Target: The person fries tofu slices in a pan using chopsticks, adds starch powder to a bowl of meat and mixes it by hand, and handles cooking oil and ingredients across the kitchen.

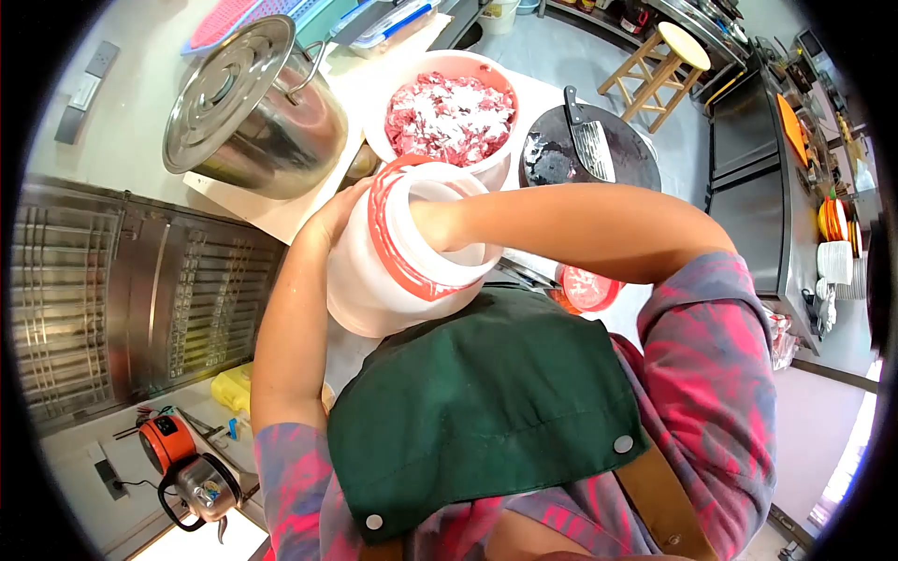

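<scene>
A white plastic jar [360,285] with a red-rimmed mouth is tilted against the green apron, its opening facing up and right. My left hand [339,210] is wrapped round the jar's upper left side, fingers partly hidden behind the red rim. My right hand [440,224] reaches inside the mouth; its fingers are hidden in the jar. Just beyond the jar stands a pink tub [376,112] of raw meat pieces [412,117] with white powder on top. The jar's red lid [591,290], dusted white inside, lies under my right forearm.
A large lidded steel pot [290,131] stands at the left of the tub. On the right, a cleaver [591,145] rests on a round dark chopping board [641,164]. Plastic containers [393,23] sit behind. A wooden stool [683,45] stands farther off.
</scene>
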The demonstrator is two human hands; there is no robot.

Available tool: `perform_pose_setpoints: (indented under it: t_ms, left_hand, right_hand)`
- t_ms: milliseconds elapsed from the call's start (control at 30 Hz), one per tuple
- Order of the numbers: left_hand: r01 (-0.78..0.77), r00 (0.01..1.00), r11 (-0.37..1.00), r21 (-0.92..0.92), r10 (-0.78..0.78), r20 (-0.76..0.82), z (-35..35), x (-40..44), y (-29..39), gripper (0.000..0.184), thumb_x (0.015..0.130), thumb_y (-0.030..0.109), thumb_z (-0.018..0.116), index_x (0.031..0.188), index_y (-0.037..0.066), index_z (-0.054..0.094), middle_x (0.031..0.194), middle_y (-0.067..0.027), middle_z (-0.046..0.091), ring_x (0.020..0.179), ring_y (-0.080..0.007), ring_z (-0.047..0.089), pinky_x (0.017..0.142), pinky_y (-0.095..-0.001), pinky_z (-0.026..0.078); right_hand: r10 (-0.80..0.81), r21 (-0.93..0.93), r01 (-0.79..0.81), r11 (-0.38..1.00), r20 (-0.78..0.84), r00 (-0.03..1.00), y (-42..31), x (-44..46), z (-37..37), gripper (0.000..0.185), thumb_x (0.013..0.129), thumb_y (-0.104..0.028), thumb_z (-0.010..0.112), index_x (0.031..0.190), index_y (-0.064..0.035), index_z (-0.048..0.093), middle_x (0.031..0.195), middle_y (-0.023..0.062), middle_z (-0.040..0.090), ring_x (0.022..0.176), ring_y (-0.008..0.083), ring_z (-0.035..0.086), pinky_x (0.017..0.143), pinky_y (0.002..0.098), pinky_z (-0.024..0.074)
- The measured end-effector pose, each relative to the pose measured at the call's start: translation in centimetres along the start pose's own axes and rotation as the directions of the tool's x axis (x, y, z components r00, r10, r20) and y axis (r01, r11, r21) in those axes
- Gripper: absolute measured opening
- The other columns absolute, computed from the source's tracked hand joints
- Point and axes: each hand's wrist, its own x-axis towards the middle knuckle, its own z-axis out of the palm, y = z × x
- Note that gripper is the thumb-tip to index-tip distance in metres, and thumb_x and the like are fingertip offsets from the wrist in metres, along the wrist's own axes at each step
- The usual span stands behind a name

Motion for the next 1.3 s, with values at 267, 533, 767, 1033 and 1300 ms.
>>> perform_pose_setpoints:
  t_ms: [267,533,767,1033,1300]
  left_hand:
    - [-0.004,0.999,0.991,-0.136,0.009,0.040,1.0,-3.6,1.3,0.046,0.087,0.038,0.045,0.114,0.003,0.056,0.107,-0.0104,0.060,0.093,-0.0181,0.058,0.083,-0.0298,0.045]
    - [-0.077,0.997,0.977,-0.199,0.074,-0.023,-0.1,-5.4,0.5,0.045,0.087,0.036,0.045,0.113,0.002,0.056,0.107,-0.0102,0.060,0.094,-0.0175,0.058,0.083,-0.0294,0.045]
    - [-0.117,0.980,0.976,-0.183,0.084,-0.179,-3.2,-6.7,-2.7,0.044,0.087,0.035,0.044,0.112,0.001,0.056,0.106,-0.0101,0.061,0.094,-0.0170,0.057,0.084,-0.0291,0.044]
    - [-0.153,0.957,0.981,-0.122,0.117,-0.265,-4.1,-8.3,-4.2,0.043,0.087,0.033,0.044,0.111,0.000,0.057,0.105,-0.0100,0.061,0.094,-0.0164,0.057,0.084,-0.0287,0.044]
    - [-0.274,0.947,0.951,0.146,0.293,-0.132,-3.5,-11.6,-1.7,0.042,0.087,0.031,0.044,0.110,-0.002,0.057,0.105,-0.0098,0.061,0.094,-0.0158,0.056,0.085,-0.0284,0.043]
  right_hand:
    - [0.158,0.324,-0.132,0.937,-0.056,0.986,-5.3,-5.4,-7.3,0.033,0.088,-0.028,0.046,0.101,0.0002,0.059,0.093,0.0165,0.063,0.085,0.0203,0.063,0.071,0.0288,0.0528]
    - [0.136,0.352,0.063,0.934,-0.512,0.848,-3.8,-8.7,-14.7,0.029,0.089,-0.022,0.046,0.100,0.0010,0.058,0.089,0.0133,0.063,0.079,0.0179,0.062,0.063,0.0287,0.0532]
    - [-0.200,-0.390,-0.095,0.916,-0.650,0.733,7.8,0.6,-15.0,0.026,0.087,-0.025,0.052,0.102,-0.0060,0.062,0.083,0.0141,0.064,0.074,0.0236,0.062,0.068,0.0327,0.0489]
    - [-0.735,-0.910,0.064,0.409,-0.287,0.614,6.9,5.0,-15.0,0.028,0.082,-0.012,0.051,0.109,-0.0129,0.059,0.097,0.0116,0.062,0.085,0.0312,0.059,0.075,0.0390,0.0483]
    - [-0.330,0.095,0.506,0.857,-0.652,0.683,-4.4,-7.4,-11.8,0.034,0.092,-0.026,0.040,0.098,0.0024,0.058,0.087,0.0112,0.063,0.074,0.0126,0.059,0.054,0.0228,0.0477]
